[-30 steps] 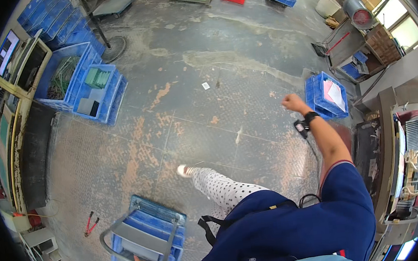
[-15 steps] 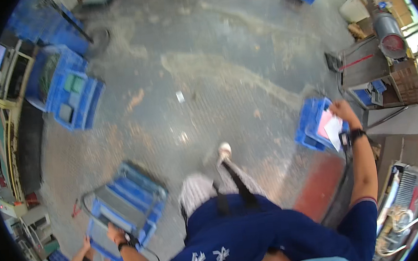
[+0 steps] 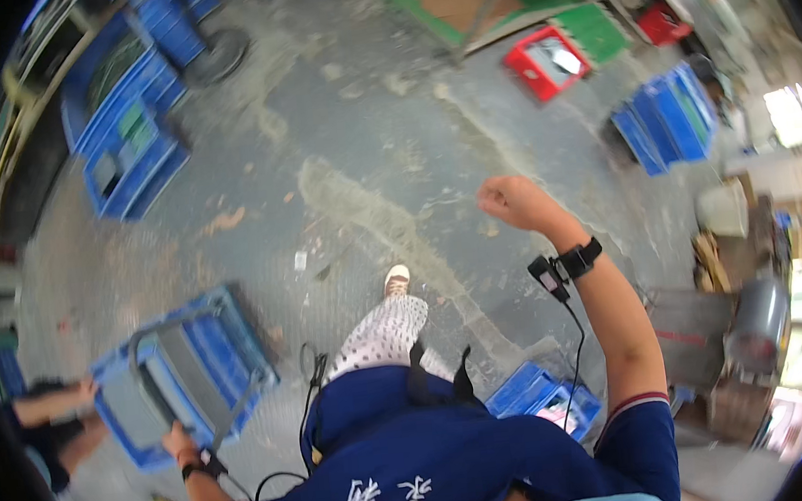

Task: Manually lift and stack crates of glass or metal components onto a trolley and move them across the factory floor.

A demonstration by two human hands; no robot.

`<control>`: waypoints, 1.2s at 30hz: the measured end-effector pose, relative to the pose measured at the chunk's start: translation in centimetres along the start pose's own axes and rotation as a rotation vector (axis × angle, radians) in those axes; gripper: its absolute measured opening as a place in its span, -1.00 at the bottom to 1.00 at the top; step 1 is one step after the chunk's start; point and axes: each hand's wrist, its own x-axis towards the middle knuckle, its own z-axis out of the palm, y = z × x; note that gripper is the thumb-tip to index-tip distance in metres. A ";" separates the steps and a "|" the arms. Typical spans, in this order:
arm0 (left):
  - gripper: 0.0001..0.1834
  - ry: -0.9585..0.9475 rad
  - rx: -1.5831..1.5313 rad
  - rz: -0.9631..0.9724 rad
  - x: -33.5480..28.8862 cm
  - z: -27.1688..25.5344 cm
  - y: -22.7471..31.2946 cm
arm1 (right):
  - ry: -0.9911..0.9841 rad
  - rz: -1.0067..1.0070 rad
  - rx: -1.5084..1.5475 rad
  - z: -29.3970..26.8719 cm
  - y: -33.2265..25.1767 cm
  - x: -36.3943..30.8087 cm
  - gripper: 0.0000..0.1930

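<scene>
At the lower left, my left hand point(image 3: 177, 440) is closed on a grey curved handle bar point(image 3: 152, 385) that lies across the top of a blue crate point(image 3: 242, 336). A wide grey band also crosses this crate. My right hand point(image 3: 516, 200) is raised over the floor ahead, its fingers curled into a fist with nothing visible in them. A black strap point(image 3: 581, 258) with a small cabled device sits on my right wrist. Below my right forearm stands a blue crate point(image 3: 513, 391) with white and pink papers, partly hidden by my sleeve.
Another person's hand point(image 3: 84, 391) touches the blue crate's left corner. Blue bins point(image 3: 139, 183) stand at the far left. Ahead right are a red crate point(image 3: 523, 63) and a blue bin point(image 3: 644, 139). A grey cylinder point(image 3: 758, 322) rests among benches on the right.
The view has turned right and moved forward. My right hand has left the paper-filled crate, which now lies behind it. My left hand stays on the bar, its crate moving along.
</scene>
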 end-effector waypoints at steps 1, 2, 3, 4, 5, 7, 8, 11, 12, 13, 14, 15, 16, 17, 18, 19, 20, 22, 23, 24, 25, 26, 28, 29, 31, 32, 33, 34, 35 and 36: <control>-0.70 0.055 0.358 0.299 -2.4 3.3 1.4 | -0.130 0.093 -0.006 -0.9 -1.2 1.8 -0.78; -0.73 0.402 0.620 0.392 -2.1 -4.1 -4.3 | -0.184 -0.023 0.081 1.7 -3.7 4.2 -0.78; -0.71 0.379 0.129 -0.003 -3.0 2.9 -3.1 | -0.157 -0.131 0.012 3.3 -2.7 7.2 -0.76; -0.71 0.255 0.096 -0.063 -4.3 7.9 0.0 | -0.140 -0.249 -0.046 3.3 -1.9 10.3 -0.73; -0.68 0.367 0.179 0.089 -6.1 9.5 -0.2 | -0.228 -0.332 -0.073 2.9 -5.1 13.2 -0.68; -0.59 0.470 0.350 0.157 -9.1 12.4 -3.0 | -0.315 -0.616 -0.104 3.8 -12.1 17.3 -0.56; -0.55 0.591 0.504 0.353 -10.1 17.9 -0.5 | -0.287 -0.762 -0.127 4.2 -13.6 19.3 -0.49; -0.65 0.391 0.386 0.210 -13.4 15.5 7.9 | -0.195 -1.191 -0.116 7.4 -27.9 18.9 -0.46; -0.67 0.425 0.388 0.198 -15.1 16.3 8.6 | -0.245 -1.262 -0.115 9.0 -30.5 18.4 -0.46; -0.69 0.452 0.391 0.188 -16.6 17.6 9.1 | -0.140 -1.397 -0.178 11.0 -32.1 18.0 -0.47; -0.69 0.470 0.362 0.137 -17.8 18.5 9.2 | -0.027 -1.537 -0.223 12.5 -33.4 17.6 -0.47; -0.69 0.490 0.333 0.092 -18.7 19.3 9.5 | -0.067 -1.612 -0.207 13.2 -34.6 17.2 -0.47; -0.71 0.509 0.322 0.060 -19.7 19.3 10.9 | -0.116 -1.649 -0.258 13.0 -36.4 16.7 -0.48; -0.72 0.519 0.330 0.047 -20.7 18.5 11.8 | -0.149 -1.664 -0.302 13.3 -38.0 15.7 -0.49; -0.72 0.535 0.319 0.006 -21.7 19.4 11.9 | -0.107 -1.701 -0.263 14.7 -37.8 15.4 -0.57; -0.73 0.502 0.330 -0.010 -22.5 19.3 12.1 | -0.125 -1.731 -0.251 14.4 -39.2 14.8 -0.57; -0.75 0.463 0.341 -0.021 -23.1 19.2 12.2 | -0.315 -1.680 -0.356 14.1 -40.5 14.4 -0.61; -0.76 0.455 0.327 -0.017 -23.0 19.1 14.5 | -0.318 -1.653 -0.404 14.2 -42.5 15.1 -0.80; -0.77 0.439 0.319 0.000 -22.9 18.8 15.4 | -0.317 -1.635 -0.418 14.6 -43.1 15.4 -0.80; -0.75 0.397 0.341 -0.004 -23.1 18.6 15.0 | -0.449 -1.624 -0.516 14.5 -44.4 14.8 -0.86; -0.75 0.368 0.333 0.022 -23.0 18.6 15.5 | -0.579 -1.576 -0.624 14.4 -45.0 15.0 -0.89; -0.75 0.339 0.290 0.003 -22.8 18.4 16.0 | -0.471 -1.640 -0.527 15.5 -44.7 15.4 -0.90; -0.75 0.277 0.247 -0.004 -23.7 17.5 16.0 | -0.519 -1.614 -0.570 14.3 -46.1 15.1 -0.91; -0.76 0.299 0.280 0.000 -23.9 17.0 15.9 | -0.561 -1.620 -0.593 13.7 -47.3 15.1 -0.92; -0.76 0.304 0.305 0.036 -23.0 15.7 17.0 | -0.617 -1.609 -0.595 12.8 -49.3 14.8 -0.93; -0.77 0.315 0.227 -0.010 -22.9 14.8 17.2 | -0.566 -1.615 -0.565 13.2 -49.9 14.8 -0.95; -0.77 0.320 0.155 -0.066 -23.4 13.9 17.5 | -0.576 -1.572 -0.579 13.0 -50.4 14.5 -0.95; -0.77 0.288 0.155 -0.054 -23.6 13.1 18.0 | -0.569 -1.586 -0.579 12.7 -51.5 14.4 -0.97; -0.77 0.294 0.151 -0.050 -23.8 12.4 18.7 | -0.561 -1.603 -0.578 12.2 -52.4 14.4 -0.95; -0.77 0.320 0.143 -0.058 -23.7 12.6 19.3 | -0.590 -1.610 -0.580 11.7 -52.6 14.7 -0.96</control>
